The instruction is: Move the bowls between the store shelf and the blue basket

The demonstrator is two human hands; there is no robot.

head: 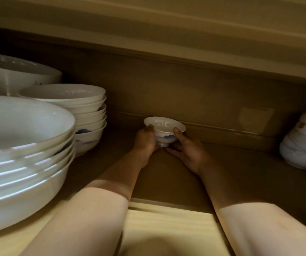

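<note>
Now, deep at the centre of the frame, a small white bowl (164,131) with a blue wash on its side stands upright at the back of the shelf (240,172), close to the back panel (185,85). Both hands are on it. The left hand (145,140) cups its left side, thumb on the rim. The right hand (189,150) takes the right side, thumb on the rim and fingers curled under the foot, so the grip pinches the bowl from both sides. Whether the foot touches the shelf, I cannot tell.

Crowding the left of the frame is a stack of wide shallow bowls (24,145) at lower left, just beside the left forearm. A stack of deeper bowls (85,115) stands behind it, and one large bowl (19,74) sits at upper left. At the right edge, well apart, stands a stack of small bowls (303,143) with red marks.

The shelf is pale wood, bright at its front lip and dim further in. An upper shelf board (148,24) runs across the top.
</note>
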